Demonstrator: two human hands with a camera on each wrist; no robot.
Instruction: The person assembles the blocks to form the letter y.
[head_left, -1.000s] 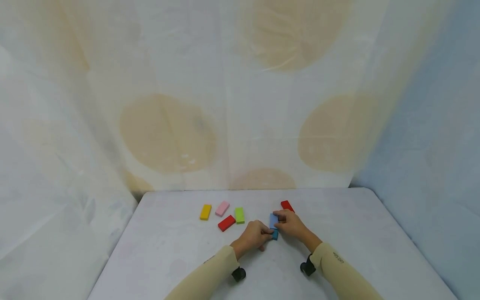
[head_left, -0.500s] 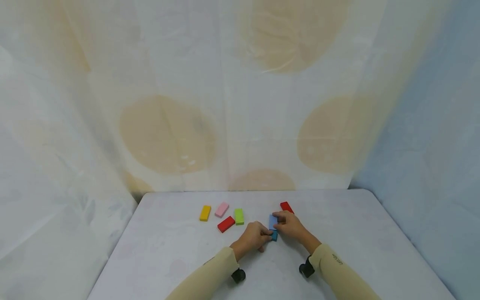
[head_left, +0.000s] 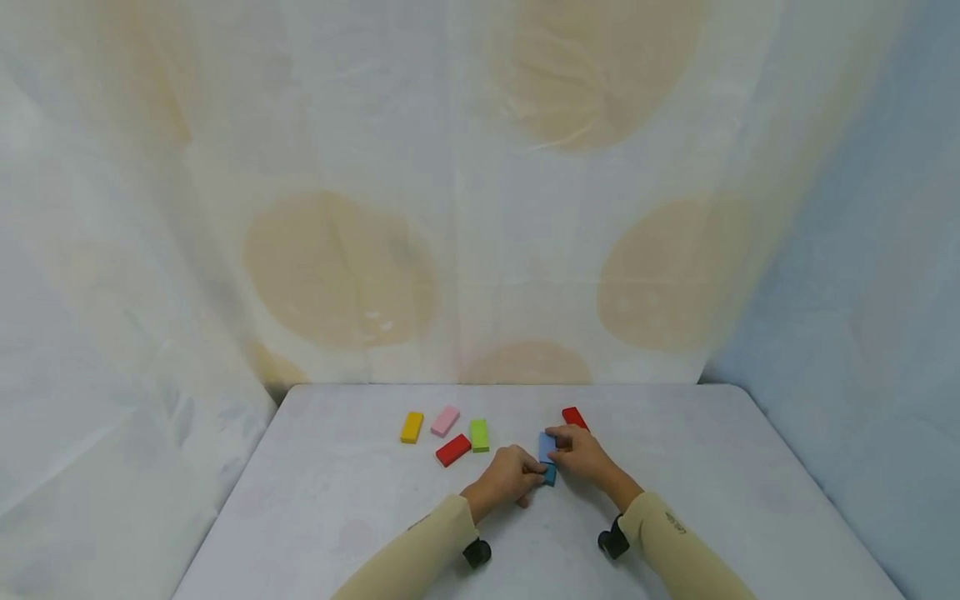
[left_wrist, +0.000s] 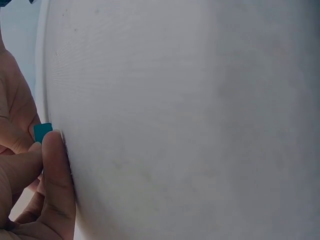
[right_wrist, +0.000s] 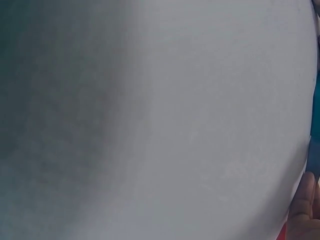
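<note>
While your forearms in their tan sleeves reach in from the near edge of the table (head_left: 675,433), both hands meet at the middle, close together over two small blocks. Your left hand (head_left: 507,477) has its fingers curled, and its fingertips pinch the teal block (head_left: 551,475); the left wrist view shows a finger (left_wrist: 57,165) pressed against a corner of that teal block (left_wrist: 43,131) down at the table surface, so you seem to be steadying it in place. Your right hand (head_left: 579,454) is curled too, with thumb and fingers closing on the light blue block (head_left: 546,446), which sits touching the teal one on its far side; that hold looks meant to line the two up, though whether the blue one rests partly on top cannot be told. The right wrist view shows little beyond table and one fingertip (right_wrist: 302,210).

Just beyond your right hand lies a red block (head_left: 574,416), flat. Further left lie another red block (head_left: 453,450), a green block (head_left: 479,434), a pink block (head_left: 445,421) and a yellow block (head_left: 411,427), all flat and apart. Behind the table hangs a pale cloth backdrop (head_left: 450,208).
</note>
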